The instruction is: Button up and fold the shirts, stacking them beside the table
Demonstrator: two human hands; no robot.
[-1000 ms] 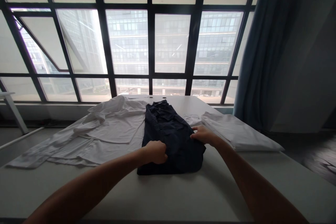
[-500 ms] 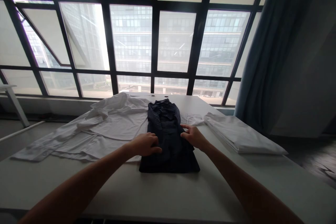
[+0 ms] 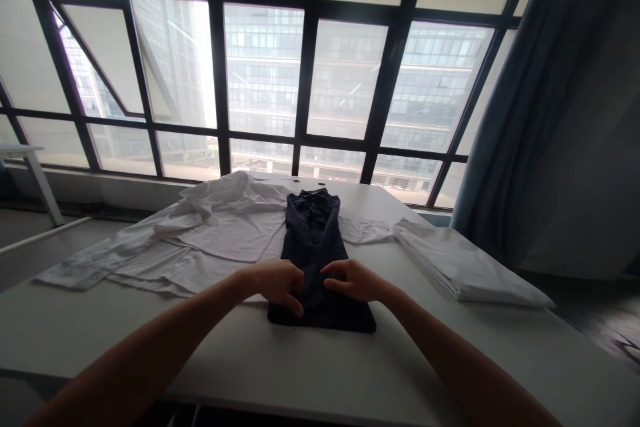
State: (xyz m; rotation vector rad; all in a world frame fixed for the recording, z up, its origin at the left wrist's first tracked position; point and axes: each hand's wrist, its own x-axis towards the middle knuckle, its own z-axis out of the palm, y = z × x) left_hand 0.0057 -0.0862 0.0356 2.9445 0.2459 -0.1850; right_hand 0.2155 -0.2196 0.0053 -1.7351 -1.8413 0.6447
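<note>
A dark navy shirt (image 3: 315, 233) lies lengthwise on the white table, collar at the far end, its sides turned in to a narrow strip. Its near end (image 3: 325, 319) is a wider, straight-edged dark part; whether this is cloth or a board beneath, I cannot tell. My left hand (image 3: 278, 281) is over the left side of the shirt's lower half, thumb apart from bent fingers. Opposite it, my right hand (image 3: 354, 279) is over the right side, with a gap between thumb and forefinger. No cloth shows pinched in either hand.
White shirts (image 3: 220, 227) lie spread out to the left, partly against the navy shirt. A folded white stack (image 3: 465, 260) rests on the right of the table (image 3: 240, 353). Behind stand large windows (image 3: 265, 73) and a blue curtain (image 3: 505, 107).
My right hand has moved inward and nearer from the shirt's right edge. My left hand has lowered slightly. The shirt's right side now lies turned inward, narrower. The view has shifted a little.
</note>
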